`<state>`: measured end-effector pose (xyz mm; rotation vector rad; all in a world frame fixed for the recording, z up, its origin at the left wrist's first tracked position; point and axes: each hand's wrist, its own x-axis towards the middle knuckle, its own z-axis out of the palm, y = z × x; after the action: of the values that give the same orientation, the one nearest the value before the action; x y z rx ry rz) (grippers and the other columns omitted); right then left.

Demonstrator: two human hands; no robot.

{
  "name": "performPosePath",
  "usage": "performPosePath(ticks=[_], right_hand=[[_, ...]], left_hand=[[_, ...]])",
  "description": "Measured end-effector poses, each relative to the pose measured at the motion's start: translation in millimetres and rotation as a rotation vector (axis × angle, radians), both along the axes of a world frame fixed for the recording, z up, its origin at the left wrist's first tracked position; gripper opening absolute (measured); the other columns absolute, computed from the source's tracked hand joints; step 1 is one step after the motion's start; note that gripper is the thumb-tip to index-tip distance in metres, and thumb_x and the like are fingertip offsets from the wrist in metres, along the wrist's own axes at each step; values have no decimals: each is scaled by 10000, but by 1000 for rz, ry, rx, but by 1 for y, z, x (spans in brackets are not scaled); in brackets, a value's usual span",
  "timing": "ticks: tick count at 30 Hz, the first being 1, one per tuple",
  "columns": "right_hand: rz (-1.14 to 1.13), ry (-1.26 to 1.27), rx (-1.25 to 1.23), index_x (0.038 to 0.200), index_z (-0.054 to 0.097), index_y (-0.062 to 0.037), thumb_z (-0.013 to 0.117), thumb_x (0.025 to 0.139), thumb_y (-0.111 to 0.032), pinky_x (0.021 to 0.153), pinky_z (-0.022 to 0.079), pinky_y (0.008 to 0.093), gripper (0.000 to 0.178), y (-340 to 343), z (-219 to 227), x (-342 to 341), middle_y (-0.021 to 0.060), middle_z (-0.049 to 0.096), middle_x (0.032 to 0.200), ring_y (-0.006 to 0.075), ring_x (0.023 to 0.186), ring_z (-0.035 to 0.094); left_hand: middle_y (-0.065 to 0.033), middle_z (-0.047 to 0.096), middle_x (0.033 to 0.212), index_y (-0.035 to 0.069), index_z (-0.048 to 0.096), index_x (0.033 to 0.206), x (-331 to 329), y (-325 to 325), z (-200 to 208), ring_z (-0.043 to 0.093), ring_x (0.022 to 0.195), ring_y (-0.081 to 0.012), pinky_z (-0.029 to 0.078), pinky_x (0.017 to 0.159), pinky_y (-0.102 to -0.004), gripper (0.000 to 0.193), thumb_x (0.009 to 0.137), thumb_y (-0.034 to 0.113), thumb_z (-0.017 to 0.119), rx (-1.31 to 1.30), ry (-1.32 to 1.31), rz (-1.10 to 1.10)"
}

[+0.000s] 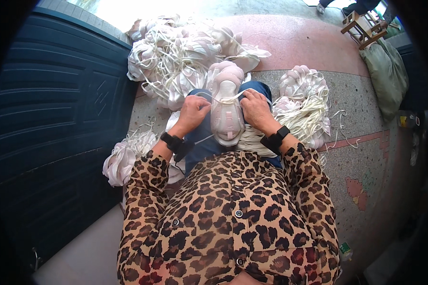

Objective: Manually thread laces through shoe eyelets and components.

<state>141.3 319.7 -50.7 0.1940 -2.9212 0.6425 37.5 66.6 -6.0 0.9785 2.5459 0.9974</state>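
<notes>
A pale pink and white shoe upper [227, 124], possibly several stacked together, lies lengthwise across my knees. Around its middle runs a white lace [226, 100], crossed or knotted on top. My left hand [196, 113] is beside its left edge, fingers closed on one end of the lace. On the opposite side my right hand [257, 108] pinches the other end, which stretches up toward the thumb and forefinger. Both hands sit at about the same height, with the lace spread between them. The exact fingertip grip is partly hidden.
A large heap of white laces and shoe uppers [176, 57] lies beyond my knees. Smaller piles are at right [303, 107] and left [128, 159]. A dark blue panelled door [57, 90] stands at left. Far right are a wooden stool [364, 28], a green sack [387, 76] and another person's legs.
</notes>
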Motion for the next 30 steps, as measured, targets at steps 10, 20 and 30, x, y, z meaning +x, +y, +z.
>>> performPosePath(ticks=[10, 20, 30], right_hand=[[56, -10, 130, 980, 685, 25, 575, 841, -124, 1072, 385, 458, 231, -14, 10, -5, 196, 616, 1280, 322, 1290, 518], [155, 123, 286, 919, 674, -85, 599, 840, -161, 868, 413, 387, 133, -13, 20, -12, 58, 607, 949, 234, 1012, 575], [-67, -46, 232, 897, 716, -78, 649, 882, -286, 844, 393, 421, 219, -25, 36, 4, 75, 618, 952, 249, 993, 572]], left_hand=[[-142, 667, 801, 35, 684, 761, 27, 28, -4, 595, 883, -360, 487, 799, -476, 165, 879, 139, 632, -318, 304, 57], [-115, 665, 813, 63, 678, 770, 17, 50, -3, 601, 931, -315, 471, 794, -457, 95, 823, 140, 660, -439, 496, -221], [-73, 626, 831, 64, 670, 858, 53, 46, 18, 562, 933, -276, 418, 774, -443, 244, 845, 302, 718, -487, 591, -17]])
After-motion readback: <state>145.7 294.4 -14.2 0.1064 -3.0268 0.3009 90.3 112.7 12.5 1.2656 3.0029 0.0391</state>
